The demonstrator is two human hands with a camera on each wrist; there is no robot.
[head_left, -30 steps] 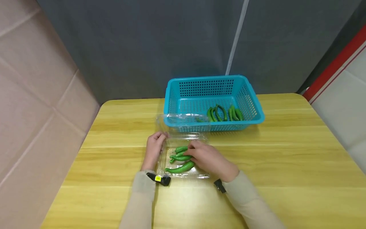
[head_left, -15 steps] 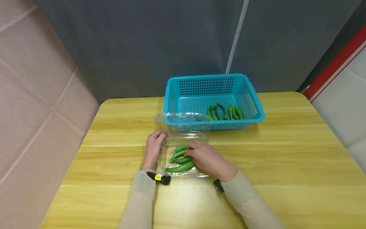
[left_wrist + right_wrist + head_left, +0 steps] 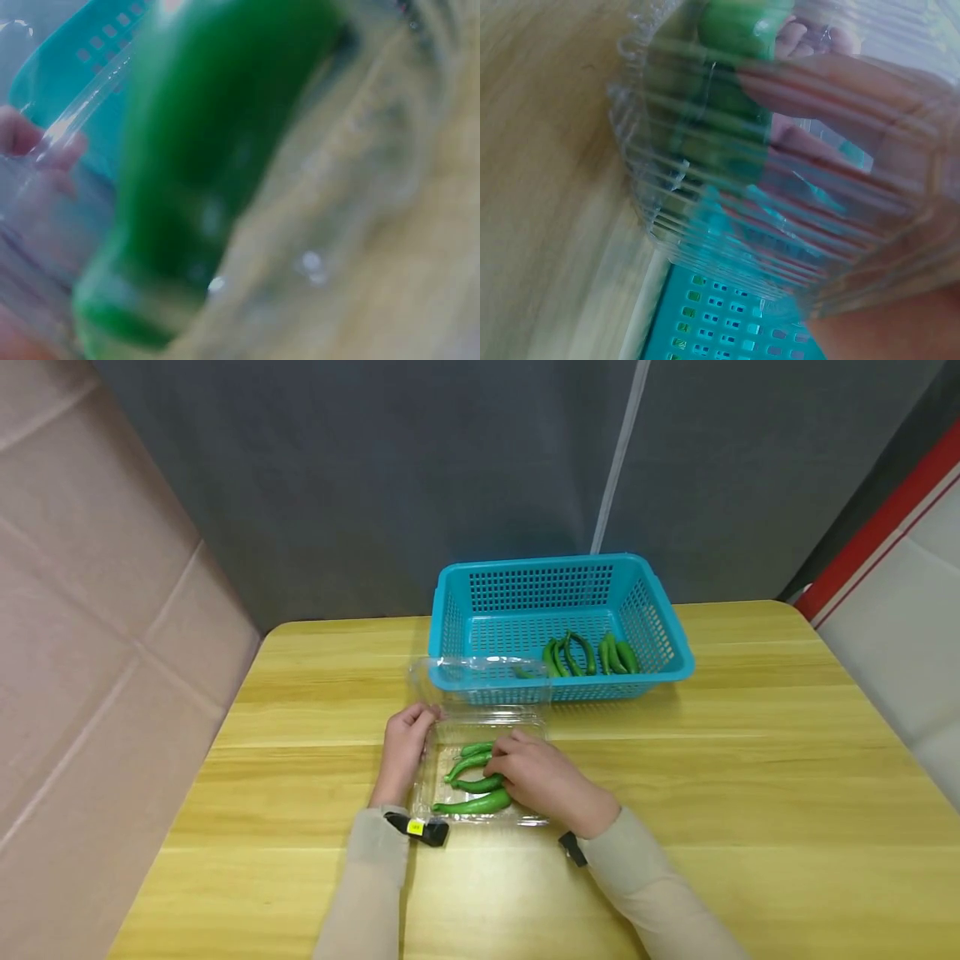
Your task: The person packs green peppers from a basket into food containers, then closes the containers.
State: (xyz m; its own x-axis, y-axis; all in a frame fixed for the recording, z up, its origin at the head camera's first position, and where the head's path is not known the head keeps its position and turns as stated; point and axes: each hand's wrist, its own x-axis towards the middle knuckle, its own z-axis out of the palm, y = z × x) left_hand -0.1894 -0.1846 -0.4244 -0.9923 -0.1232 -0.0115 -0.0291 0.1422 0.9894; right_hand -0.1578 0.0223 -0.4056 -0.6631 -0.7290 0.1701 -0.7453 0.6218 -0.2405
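Observation:
A clear plastic clamshell box [image 3: 491, 717] lies on the table with its lid folded back against the blue basket. My left hand [image 3: 405, 747] pinches the box's left rim near the hinge. Inside the box lie several green chili peppers in rough rows. My right hand [image 3: 542, 779] reaches in from the right, fingers curled on the right end of a pepper [image 3: 476, 785] just behind the frontmost pepper [image 3: 471, 805]. The right wrist view shows the thumb on a pepper [image 3: 739, 30] through the ribbed plastic. A blurred pepper [image 3: 210, 127] fills the left wrist view.
The blue basket [image 3: 542, 595] stands at the back with several more peppers [image 3: 573, 656] in it. A grey partition [image 3: 375, 485] rises behind the wooden table [image 3: 750, 760]. A padded wall [image 3: 97, 635] is on the left.
My right hand has shifted slightly, drawing the pepper toward the frontmost one and away from the one behind. The frontmost pepper now lies straighter. The left hand stays at the rim.

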